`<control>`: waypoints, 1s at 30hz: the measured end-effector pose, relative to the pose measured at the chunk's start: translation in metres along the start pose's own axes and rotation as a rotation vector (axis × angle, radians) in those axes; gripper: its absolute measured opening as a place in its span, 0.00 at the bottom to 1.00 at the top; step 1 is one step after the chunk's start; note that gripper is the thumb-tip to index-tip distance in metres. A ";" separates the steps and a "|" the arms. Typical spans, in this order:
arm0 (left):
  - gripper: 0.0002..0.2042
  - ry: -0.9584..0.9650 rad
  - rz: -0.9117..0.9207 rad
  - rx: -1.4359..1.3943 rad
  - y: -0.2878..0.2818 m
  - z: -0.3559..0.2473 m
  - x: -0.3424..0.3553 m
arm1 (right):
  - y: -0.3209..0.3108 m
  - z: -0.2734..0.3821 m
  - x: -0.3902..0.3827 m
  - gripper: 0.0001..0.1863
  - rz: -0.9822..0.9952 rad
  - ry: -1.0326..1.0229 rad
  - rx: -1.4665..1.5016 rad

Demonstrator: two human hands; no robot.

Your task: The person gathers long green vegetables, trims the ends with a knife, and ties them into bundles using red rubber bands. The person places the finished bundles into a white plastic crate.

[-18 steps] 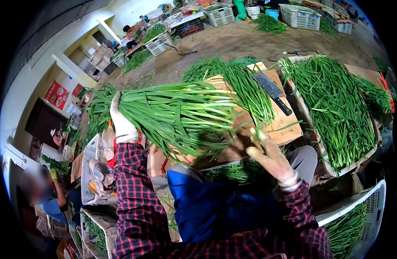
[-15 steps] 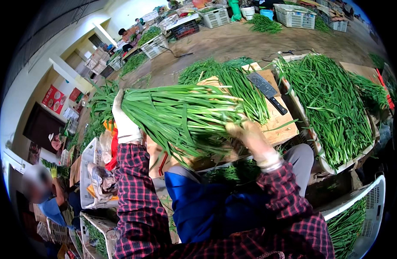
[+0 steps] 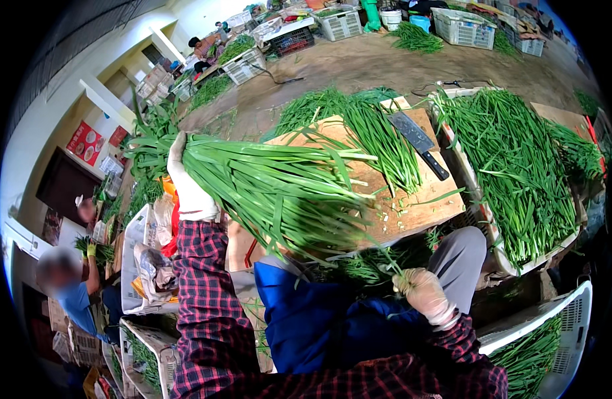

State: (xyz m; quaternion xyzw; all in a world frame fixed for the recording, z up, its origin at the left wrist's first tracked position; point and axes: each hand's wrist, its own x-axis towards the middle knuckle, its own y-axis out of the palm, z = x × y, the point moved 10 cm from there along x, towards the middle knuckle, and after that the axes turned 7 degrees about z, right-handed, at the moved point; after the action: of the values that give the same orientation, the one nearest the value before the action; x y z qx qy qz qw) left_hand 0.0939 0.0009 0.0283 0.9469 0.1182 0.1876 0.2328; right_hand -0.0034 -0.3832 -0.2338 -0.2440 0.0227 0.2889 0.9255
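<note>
Right hand (image 3: 422, 292) dropped off the chive bundle (image 3: 272, 189) toward lap, pinching stray stalks; left hand (image 3: 189, 183) grips bundle over board's (image 3: 412, 213) left edge. Mid-cleaning; strip more next.

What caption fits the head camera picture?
Gloved left hand grips a green leaf bundle; right hand pinches a strand.

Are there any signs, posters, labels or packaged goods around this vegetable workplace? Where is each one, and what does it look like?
Red rectangular poster: on the pale wall at far left, with small round pictures on it.
Stacked pale cardboard boxes: against the wall further back, plain and box-shaped.
Crumpled clear plastic bags: in a white crate beside the person's left sleeve.
No screens show, and no labels can be made out on the white plastic crates.
</note>
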 end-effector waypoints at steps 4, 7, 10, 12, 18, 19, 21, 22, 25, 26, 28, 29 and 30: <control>0.14 0.247 -0.010 0.380 -0.011 -0.041 0.009 | -0.085 0.127 -0.009 0.30 -0.434 -0.301 -0.381; 0.14 -0.033 0.182 0.007 0.008 0.018 0.013 | -0.097 0.157 0.038 0.19 -0.422 -0.549 -0.006; 0.13 -0.050 0.089 -0.004 0.019 0.020 0.013 | -0.074 0.151 0.082 0.18 -0.319 -0.662 0.407; 0.12 -0.024 0.216 -0.171 0.025 0.001 0.013 | -0.065 0.147 0.076 0.19 -0.189 -0.706 0.710; 0.14 -0.165 -0.073 -0.091 -0.016 -0.008 -0.001 | -0.043 0.031 0.027 0.20 -0.210 -0.281 -0.422; 0.12 -0.100 0.098 -0.136 -0.022 -0.015 0.011 | -0.036 0.014 0.022 0.25 0.138 0.053 -0.378; 0.09 -0.074 0.367 -0.248 0.000 -0.004 0.016 | -0.087 0.069 0.000 0.26 -0.113 -0.123 -0.368; 0.07 -0.078 0.449 -0.285 0.026 -0.006 0.005 | -0.116 0.085 0.007 0.27 -0.248 -0.116 -0.280; 0.05 -0.084 0.617 -0.350 0.077 -0.018 -0.017 | -0.177 0.167 0.022 0.29 -0.320 -0.647 0.394; 0.06 -0.108 0.648 -0.374 0.093 -0.011 -0.014 | -0.174 0.175 0.030 0.29 -0.180 -0.578 0.635; 0.05 -0.145 0.637 -0.416 0.120 0.001 -0.012 | -0.132 0.188 0.044 0.30 0.174 -0.624 0.937; 0.05 -0.137 0.524 -0.346 0.110 0.005 -0.006 | -0.107 0.179 0.052 0.29 0.232 -0.598 1.031; 0.06 -0.149 0.424 -0.298 0.108 0.015 -0.004 | -0.089 0.163 0.047 0.29 0.235 -0.558 1.112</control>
State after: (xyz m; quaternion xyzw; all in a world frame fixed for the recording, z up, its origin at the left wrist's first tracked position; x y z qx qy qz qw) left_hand 0.1115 -0.0992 0.0671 0.9170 -0.1293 0.1772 0.3332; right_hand 0.0680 -0.3468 -0.0598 0.3618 -0.0460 0.3863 0.8472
